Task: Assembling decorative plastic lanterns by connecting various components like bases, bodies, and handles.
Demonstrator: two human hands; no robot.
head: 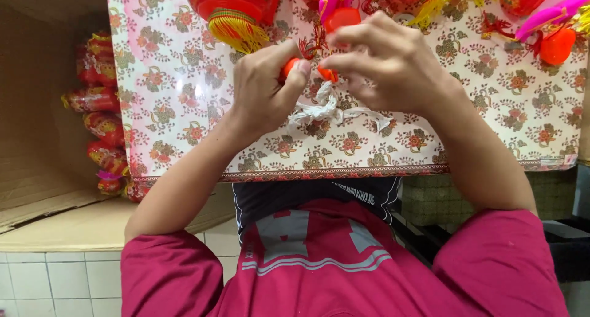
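Note:
My left hand (pixel 265 88) and my right hand (pixel 390 62) meet over a table covered with a floral cloth (pixel 178 96). Each pinches a small orange plastic piece (pixel 289 68) between thumb and fingers, the right one's orange bit (pixel 327 74) just showing. A twisted white string or strip (pixel 326 111) hangs down from between the hands onto the cloth. A red lantern with a yellow tassel fringe (pixel 232 13) lies just beyond my left hand.
More red, pink and orange ornament parts (pixel 553 28) lie along the far edge of the table. A cardboard box (pixel 43 169) on the left holds several wrapped red lanterns (pixel 101 129). White floor tiles (pixel 49 280) show below.

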